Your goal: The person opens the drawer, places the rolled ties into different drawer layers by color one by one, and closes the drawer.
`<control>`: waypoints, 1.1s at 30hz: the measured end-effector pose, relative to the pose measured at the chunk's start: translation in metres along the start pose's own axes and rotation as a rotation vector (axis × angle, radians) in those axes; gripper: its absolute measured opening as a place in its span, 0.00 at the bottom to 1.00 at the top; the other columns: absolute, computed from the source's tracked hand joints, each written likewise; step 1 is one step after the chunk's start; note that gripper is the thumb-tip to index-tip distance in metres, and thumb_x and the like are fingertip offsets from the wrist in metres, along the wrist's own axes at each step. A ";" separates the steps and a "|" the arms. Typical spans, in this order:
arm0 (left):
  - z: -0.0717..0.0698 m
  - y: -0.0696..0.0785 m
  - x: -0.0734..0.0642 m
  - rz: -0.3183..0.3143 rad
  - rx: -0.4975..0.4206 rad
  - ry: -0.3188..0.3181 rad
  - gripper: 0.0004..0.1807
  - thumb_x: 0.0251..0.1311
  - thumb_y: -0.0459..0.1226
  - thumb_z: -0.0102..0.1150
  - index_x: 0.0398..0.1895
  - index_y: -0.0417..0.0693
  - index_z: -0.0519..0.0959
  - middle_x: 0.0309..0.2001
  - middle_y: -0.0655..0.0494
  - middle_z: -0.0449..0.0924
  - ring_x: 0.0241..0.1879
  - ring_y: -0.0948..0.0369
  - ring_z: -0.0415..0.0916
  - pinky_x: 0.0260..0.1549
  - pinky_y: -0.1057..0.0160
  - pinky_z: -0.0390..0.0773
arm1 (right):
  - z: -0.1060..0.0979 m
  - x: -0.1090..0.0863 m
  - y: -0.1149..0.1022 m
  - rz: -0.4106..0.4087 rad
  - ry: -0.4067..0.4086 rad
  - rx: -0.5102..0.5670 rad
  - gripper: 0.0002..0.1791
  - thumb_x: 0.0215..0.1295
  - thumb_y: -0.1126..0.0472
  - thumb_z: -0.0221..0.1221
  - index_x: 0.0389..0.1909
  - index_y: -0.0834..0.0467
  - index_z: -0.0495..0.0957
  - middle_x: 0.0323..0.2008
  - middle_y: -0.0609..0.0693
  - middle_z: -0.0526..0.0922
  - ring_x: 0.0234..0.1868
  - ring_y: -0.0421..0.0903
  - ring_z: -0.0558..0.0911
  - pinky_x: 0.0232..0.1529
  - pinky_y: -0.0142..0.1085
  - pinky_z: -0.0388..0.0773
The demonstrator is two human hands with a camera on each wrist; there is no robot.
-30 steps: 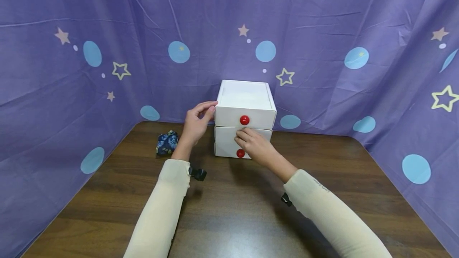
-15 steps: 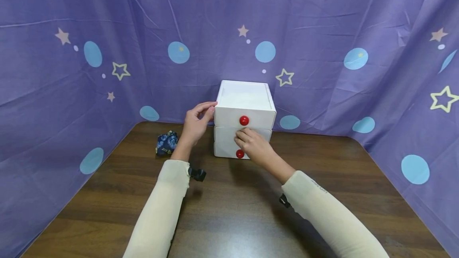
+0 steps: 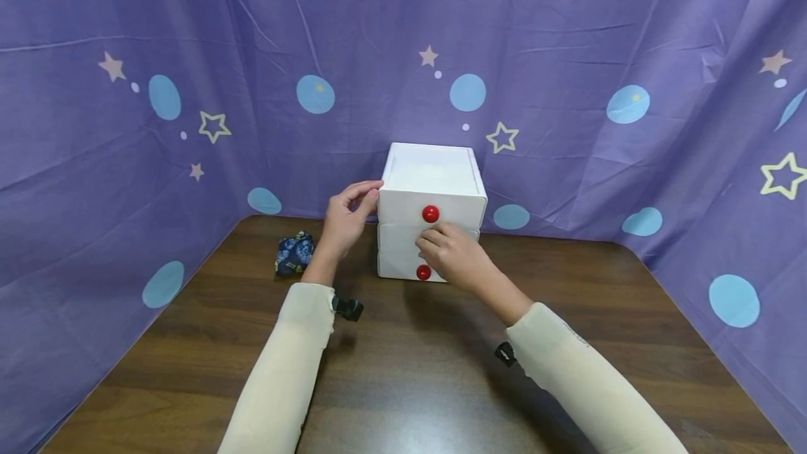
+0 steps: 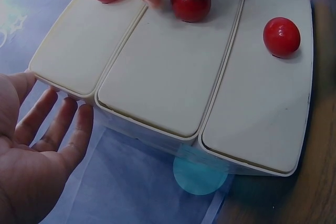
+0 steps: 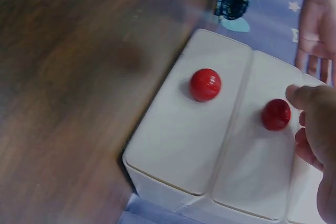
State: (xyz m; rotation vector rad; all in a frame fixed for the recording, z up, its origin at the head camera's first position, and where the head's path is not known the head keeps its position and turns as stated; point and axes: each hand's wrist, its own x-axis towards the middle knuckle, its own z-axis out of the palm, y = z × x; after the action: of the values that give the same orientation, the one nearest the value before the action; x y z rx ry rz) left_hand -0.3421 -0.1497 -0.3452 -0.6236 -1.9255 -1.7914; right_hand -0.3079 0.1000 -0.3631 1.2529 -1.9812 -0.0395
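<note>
A white three-drawer cabinet (image 3: 431,167) stands at the back of the table, each drawer front bearing a round red knob. All three fronts sit nearly level with the frame. My left hand (image 3: 343,223) touches the cabinet's upper left side, its fingers loosely extended at the edge of the top drawer (image 4: 79,45). My right hand (image 3: 455,255) is at the middle drawer (image 4: 163,72), thumb and loosely bent fingers close by the middle knob (image 5: 275,114). That knob shows whole in the right wrist view, with a gap between thumb and fingers. The bottom knob (image 3: 424,272) is below this hand.
A folded dark blue flower-patterned cloth item (image 3: 294,253) lies on the wooden table (image 3: 403,370), left of the left forearm. A purple curtain (image 3: 542,40) with stars and blue dots hangs right behind the cabinet and along both sides.
My right hand has shifted very slightly to the right at the middle drawer. My left hand has stayed at the cabinet's side, and the drawers look the same.
</note>
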 end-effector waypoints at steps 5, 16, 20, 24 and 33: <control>0.000 -0.001 -0.001 -0.002 -0.002 -0.002 0.18 0.73 0.42 0.60 0.59 0.42 0.83 0.59 0.48 0.80 0.51 0.59 0.80 0.49 0.58 0.84 | -0.012 0.002 0.002 0.020 0.116 0.028 0.11 0.60 0.64 0.72 0.43 0.63 0.86 0.40 0.54 0.88 0.41 0.54 0.83 0.45 0.44 0.82; 0.000 -0.002 0.000 0.007 -0.008 0.000 0.18 0.74 0.41 0.60 0.59 0.41 0.83 0.60 0.47 0.79 0.50 0.59 0.79 0.50 0.56 0.84 | -0.039 0.006 0.015 0.117 0.312 0.113 0.13 0.59 0.66 0.71 0.45 0.65 0.86 0.40 0.56 0.87 0.40 0.54 0.83 0.42 0.45 0.83; 0.000 -0.003 0.001 0.003 -0.004 0.005 0.17 0.74 0.40 0.59 0.60 0.41 0.83 0.61 0.46 0.79 0.50 0.60 0.79 0.51 0.54 0.84 | -0.045 0.006 0.024 0.178 0.342 0.147 0.13 0.61 0.66 0.70 0.46 0.65 0.85 0.41 0.56 0.86 0.42 0.55 0.82 0.44 0.47 0.83; 0.000 -0.002 0.001 -0.008 -0.003 0.006 0.17 0.74 0.37 0.58 0.60 0.39 0.82 0.62 0.44 0.78 0.50 0.59 0.78 0.52 0.52 0.84 | -0.051 0.003 0.031 0.233 0.383 0.177 0.13 0.62 0.67 0.70 0.47 0.66 0.85 0.41 0.57 0.85 0.42 0.56 0.81 0.43 0.46 0.81; 0.004 0.024 -0.007 -0.013 -0.003 -0.003 0.17 0.75 0.34 0.57 0.60 0.33 0.81 0.61 0.40 0.78 0.50 0.59 0.79 0.53 0.50 0.82 | -0.058 -0.009 0.051 0.371 0.490 0.239 0.17 0.62 0.66 0.71 0.51 0.65 0.85 0.45 0.61 0.85 0.47 0.59 0.80 0.50 0.49 0.78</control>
State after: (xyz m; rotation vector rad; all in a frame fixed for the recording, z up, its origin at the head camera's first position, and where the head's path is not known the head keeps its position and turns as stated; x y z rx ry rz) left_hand -0.3221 -0.1446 -0.3310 -0.6165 -1.9338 -1.8031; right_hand -0.3090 0.1536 -0.3073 0.9029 -1.7782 0.6435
